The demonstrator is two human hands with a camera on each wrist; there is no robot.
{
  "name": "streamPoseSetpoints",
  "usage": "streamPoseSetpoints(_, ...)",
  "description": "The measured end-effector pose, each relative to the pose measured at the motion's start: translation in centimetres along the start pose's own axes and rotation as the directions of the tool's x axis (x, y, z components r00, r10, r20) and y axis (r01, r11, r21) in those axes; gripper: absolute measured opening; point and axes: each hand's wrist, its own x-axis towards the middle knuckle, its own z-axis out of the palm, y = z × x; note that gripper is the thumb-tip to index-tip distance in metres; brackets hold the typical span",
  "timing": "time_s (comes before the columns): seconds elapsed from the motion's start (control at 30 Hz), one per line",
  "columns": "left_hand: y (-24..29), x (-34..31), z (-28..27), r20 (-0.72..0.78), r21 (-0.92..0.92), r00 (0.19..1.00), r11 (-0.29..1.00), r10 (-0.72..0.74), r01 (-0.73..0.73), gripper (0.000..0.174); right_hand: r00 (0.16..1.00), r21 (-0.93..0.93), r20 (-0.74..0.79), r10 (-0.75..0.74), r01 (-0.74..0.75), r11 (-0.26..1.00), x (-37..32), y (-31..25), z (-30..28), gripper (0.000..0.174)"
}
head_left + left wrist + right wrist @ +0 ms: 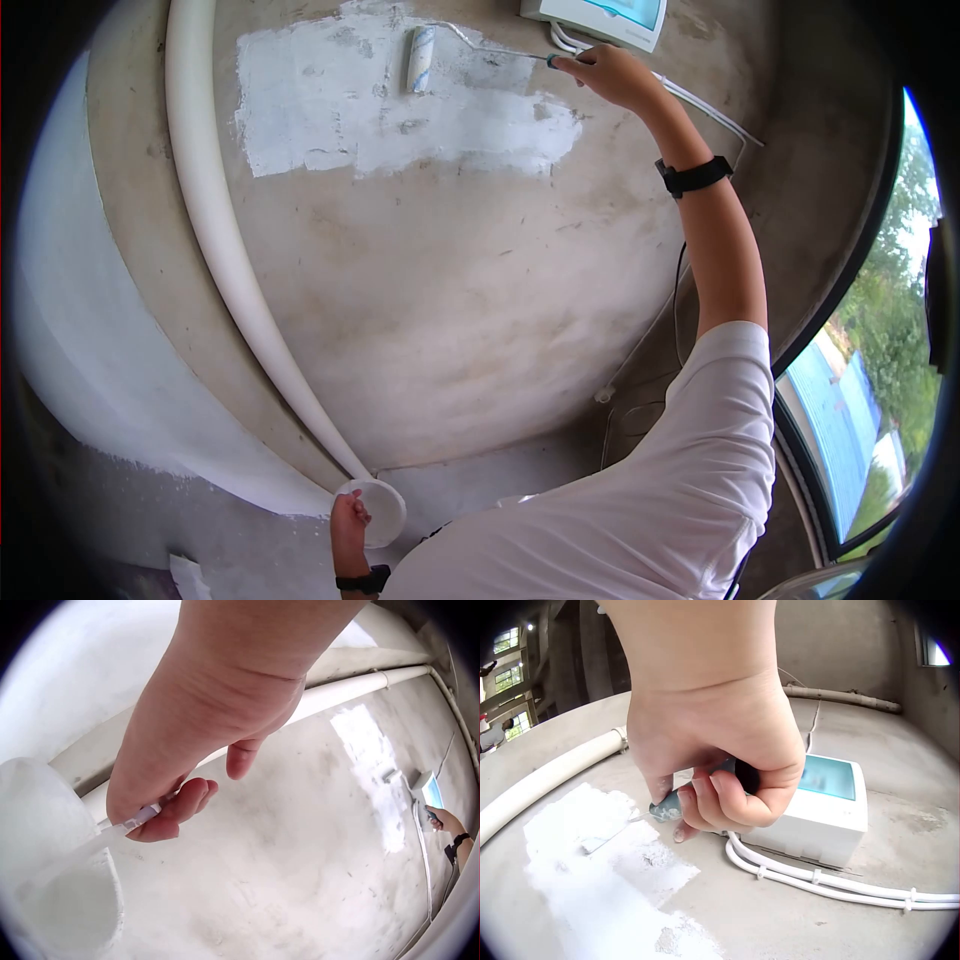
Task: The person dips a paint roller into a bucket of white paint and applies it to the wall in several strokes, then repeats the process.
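My right hand (618, 76) grips the blue-grey handle (669, 808) of a paint roller, fingers curled round it. The thin metal rod runs left to the white roller sleeve (421, 60), which lies against a patch of white paint (320, 105) on the bare wall. Low down at the left, my left hand (214, 720) holds a white bucket (385, 515) by its handle (142, 817), with the fingers curled round the handle's grip. The bucket's rim (116, 892) hangs below that hand; its contents are hidden in the head view.
A white pipe (215, 210) runs down the wall left of the paint. A white electrical box (814, 817) with a blue cover is close beside my right hand, with white conduits (840, 885) below it. At the right is a window (870, 340).
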Motion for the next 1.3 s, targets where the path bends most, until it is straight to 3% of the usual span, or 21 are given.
streamPoseSetpoints(0.2,0.0,-0.7,-1.3,0.018,0.028,1.000,1.000,-0.006,0.005,0.027,0.985,-0.052,0.094,0.142,-0.137,0.989,-2.1,8.1,-2.6,0.064)
streamPoseSetpoints(0.27,-0.2,-1.0,-2.1,0.043,0.001,0.999,1.000,0.004,-0.004,0.033,0.978,-0.055,0.094,0.187,-0.183,0.982,-3.9,10.6,-3.2,0.064)
streamPoseSetpoints(0.53,0.0,-2.5,-2.7,0.055,0.079,0.998,0.997,0.015,-0.019,0.028,0.958,-0.105,0.062,0.279,-0.272,0.957,-4.8,8.0,-4.3,0.064)
streamPoseSetpoints(0.7,-0.9,-3.6,-2.7,0.050,0.127,0.999,0.991,0.022,-0.028,0.029,0.979,-0.168,0.082,0.186,-0.171,0.971,-2.8,4.1,-4.1,0.065)
streamPoseSetpoints(0.83,-2.2,-5.6,-2.0,-0.004,0.124,0.997,0.989,0.080,-0.079,0.031,0.997,-0.073,0.009,0.076,-0.075,0.995,-2.0,2.3,-1.4,0.064)
streamPoseSetpoints(0.93,-3.2,-7.1,-1.1,-0.039,0.102,0.994,0.990,0.103,-0.098,0.031,0.993,-0.099,0.030,0.113,-0.110,0.989,-1.9,2.6,-0.1,0.064)
streamPoseSetpoints(1.3,-10.9,-11.5,7.1,-0.108,0.060,0.978,0.983,0.177,-0.172,0.033,0.986,0.041,0.057,0.156,-0.159,0.986,-7.3,16.8,3.5,0.064)
